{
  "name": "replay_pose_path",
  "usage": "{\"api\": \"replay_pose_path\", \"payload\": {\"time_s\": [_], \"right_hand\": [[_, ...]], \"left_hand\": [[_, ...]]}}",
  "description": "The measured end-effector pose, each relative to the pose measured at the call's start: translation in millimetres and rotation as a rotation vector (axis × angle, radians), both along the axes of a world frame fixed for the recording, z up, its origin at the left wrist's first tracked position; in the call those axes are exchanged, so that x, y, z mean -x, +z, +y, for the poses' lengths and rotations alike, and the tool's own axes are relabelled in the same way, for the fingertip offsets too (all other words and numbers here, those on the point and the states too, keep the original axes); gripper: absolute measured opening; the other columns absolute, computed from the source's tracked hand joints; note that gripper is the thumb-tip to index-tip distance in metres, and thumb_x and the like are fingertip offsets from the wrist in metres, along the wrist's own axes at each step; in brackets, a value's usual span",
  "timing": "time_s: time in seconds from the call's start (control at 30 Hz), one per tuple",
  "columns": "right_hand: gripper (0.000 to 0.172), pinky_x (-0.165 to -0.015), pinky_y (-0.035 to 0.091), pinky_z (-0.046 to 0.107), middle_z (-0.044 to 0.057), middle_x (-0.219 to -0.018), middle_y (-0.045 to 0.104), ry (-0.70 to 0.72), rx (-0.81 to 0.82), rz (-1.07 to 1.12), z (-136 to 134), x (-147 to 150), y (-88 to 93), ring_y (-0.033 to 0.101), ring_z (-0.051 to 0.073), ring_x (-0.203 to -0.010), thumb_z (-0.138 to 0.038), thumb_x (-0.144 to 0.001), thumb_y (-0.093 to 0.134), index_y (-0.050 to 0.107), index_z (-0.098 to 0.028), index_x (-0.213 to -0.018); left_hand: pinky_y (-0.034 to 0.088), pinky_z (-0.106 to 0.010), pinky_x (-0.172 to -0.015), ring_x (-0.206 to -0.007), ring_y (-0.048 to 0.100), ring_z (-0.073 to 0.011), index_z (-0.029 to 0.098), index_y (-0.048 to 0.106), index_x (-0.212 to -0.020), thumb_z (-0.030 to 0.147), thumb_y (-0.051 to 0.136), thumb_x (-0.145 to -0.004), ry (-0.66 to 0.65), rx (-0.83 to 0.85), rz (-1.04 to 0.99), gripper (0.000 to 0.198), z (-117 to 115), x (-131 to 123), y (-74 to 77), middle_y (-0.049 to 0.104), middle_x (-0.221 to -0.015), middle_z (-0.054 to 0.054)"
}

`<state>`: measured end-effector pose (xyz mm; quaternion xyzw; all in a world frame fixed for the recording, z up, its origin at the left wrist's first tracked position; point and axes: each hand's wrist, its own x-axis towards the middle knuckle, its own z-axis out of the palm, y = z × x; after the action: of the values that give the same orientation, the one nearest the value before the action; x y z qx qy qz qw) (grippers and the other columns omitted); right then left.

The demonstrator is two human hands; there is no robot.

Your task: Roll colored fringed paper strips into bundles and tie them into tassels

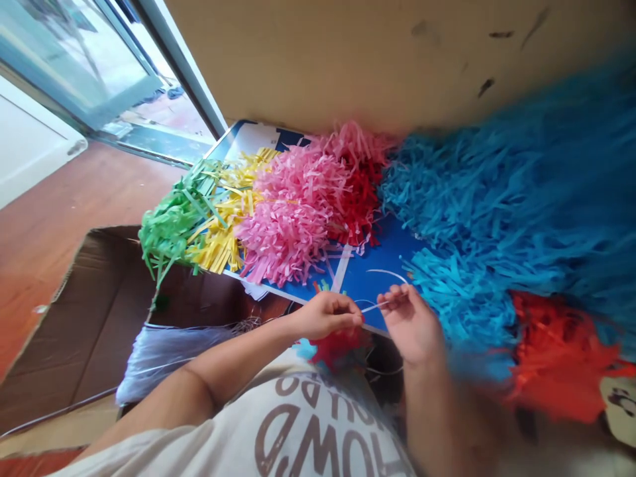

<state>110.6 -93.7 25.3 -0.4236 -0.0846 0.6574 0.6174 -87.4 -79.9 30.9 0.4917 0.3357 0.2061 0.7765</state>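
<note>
A thin white string [371,308] stretches between my two hands in front of my body. My left hand [330,316] is closed in a pinch on one part of it. The fingers of my right hand [413,324] curl around another part, and a loose end arcs above them over the blue table [385,255]. Below my left hand a small bunch of red and light-blue paper fringe [338,348] sits against my shirt, partly hidden by the hand. Whether the string is tied to that bunch I cannot tell.
Fringe heaps in green [171,228], yellow [226,228], pink [293,212] and dark red [358,205] lie along the table. Large blue fringe [477,212] and an orange-red bunch [561,361] lie right. Lower left are a cardboard box [74,318] and white string hanks [163,354].
</note>
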Motion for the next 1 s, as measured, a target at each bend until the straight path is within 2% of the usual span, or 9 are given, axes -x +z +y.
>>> {"api": "replay_pose_path", "payload": {"time_s": [0.13, 0.3, 0.4, 0.47, 0.5, 0.6, 0.67, 0.73, 1.0], "right_hand": [[0.024, -0.052, 0.049, 0.018, -0.010, -0.061, 0.044, -0.048, -0.077, 0.113, 9, -30, 18.2, 0.040, 0.003, -0.047, -0.023, -0.072, 0.078, 0.055, -0.020, -0.074], [0.026, -0.044, 0.038, 0.013, -0.010, -0.060, 0.039, -0.146, -0.154, -0.021, 13, -40, 31.1, 0.033, 0.002, -0.046, -0.025, -0.073, 0.079, 0.054, -0.019, -0.074], [0.030, -0.040, 0.027, 0.015, -0.008, -0.059, 0.041, -0.218, -0.219, -0.346, 2, -27, 25.6, 0.032, 0.003, -0.046, -0.036, -0.077, 0.077, 0.054, -0.019, -0.072], [0.028, -0.042, 0.030, 0.018, -0.006, -0.059, 0.047, -0.243, -0.217, -0.677, -10, -15, 19.2, 0.037, 0.005, -0.047, -0.043, -0.082, 0.073, 0.058, -0.020, -0.074], [0.028, -0.046, 0.034, 0.020, -0.005, -0.060, 0.051, -0.209, -0.197, -0.842, -16, -8, 16.3, 0.042, 0.007, -0.050, -0.045, -0.083, 0.071, 0.061, -0.020, -0.077], [0.027, -0.060, 0.046, 0.025, -0.001, -0.067, 0.061, 0.033, -0.141, -1.142, -30, 11, 10.9, 0.055, 0.011, -0.060, -0.047, -0.085, 0.068, 0.069, -0.020, -0.086], [0.026, -0.064, 0.048, 0.026, 0.000, -0.073, 0.065, 0.137, -0.166, -1.137, -33, 21, 9.7, 0.059, 0.013, -0.065, -0.045, -0.088, 0.064, 0.069, -0.021, -0.095], [0.025, -0.064, 0.049, 0.024, -0.001, -0.076, 0.065, 0.171, -0.225, -1.050, -33, 27, 9.0, 0.061, 0.012, -0.067, -0.042, -0.092, 0.060, 0.065, -0.022, -0.105], [0.020, -0.066, 0.051, 0.023, -0.003, -0.074, 0.062, 0.183, -0.317, -0.879, -36, 31, 9.0, 0.062, 0.011, -0.068, -0.033, -0.092, 0.060, 0.052, -0.023, -0.108]], "left_hand": [[0.036, -0.018, -0.049, -0.052, 0.049, -0.0066, 0.010, 0.068, -0.086, 0.055, 0.069, -0.082, -0.080, -0.017, 0.037, 0.045, -1, 5, -3.6, 0.065, -0.065, -0.002], [0.041, -0.019, -0.053, -0.054, 0.052, -0.0079, 0.011, 0.069, -0.087, 0.054, 0.065, -0.085, -0.119, -0.044, 0.062, 0.043, 0, 6, -9.0, 0.066, -0.067, -0.003], [0.051, -0.025, -0.073, -0.083, 0.065, -0.0164, 0.012, 0.073, -0.088, 0.048, 0.069, -0.084, -0.049, -0.187, 0.022, 0.036, 8, 12, -4.7, 0.072, -0.088, -0.010], [0.050, -0.029, -0.089, -0.113, 0.060, -0.0219, 0.015, 0.076, -0.087, 0.042, 0.074, -0.081, 0.121, -0.289, -0.023, 0.027, 13, 15, -0.1, 0.070, -0.109, -0.013], [0.049, -0.029, -0.092, -0.117, 0.058, -0.0224, 0.016, 0.077, -0.086, 0.040, 0.078, -0.078, 0.226, -0.294, -0.040, 0.025, 15, 16, 1.9, 0.068, -0.113, -0.012], [0.051, -0.026, -0.079, -0.088, 0.066, -0.0160, 0.016, 0.076, -0.085, 0.038, 0.086, -0.067, 0.463, 0.003, -0.111, 0.030, 13, 8, 5.6, 0.070, -0.091, -0.006], [0.051, -0.024, -0.066, -0.064, 0.062, -0.0104, 0.014, 0.072, -0.087, 0.037, 0.090, -0.061, 0.495, 0.284, -0.180, 0.039, 10, 0, 6.4, 0.067, -0.074, -0.001], [0.050, -0.022, -0.059, -0.056, 0.060, -0.0088, 0.014, 0.066, -0.087, 0.035, 0.092, -0.057, 0.480, 0.433, -0.240, 0.044, 7, -8, 6.8, 0.065, -0.068, 0.002], [0.050, -0.019, -0.054, -0.052, 0.059, -0.0079, 0.013, 0.058, -0.080, 0.032, 0.093, -0.055, 0.443, 0.464, -0.289, 0.047, 8, -14, 9.2, 0.066, -0.065, 0.001]]}}
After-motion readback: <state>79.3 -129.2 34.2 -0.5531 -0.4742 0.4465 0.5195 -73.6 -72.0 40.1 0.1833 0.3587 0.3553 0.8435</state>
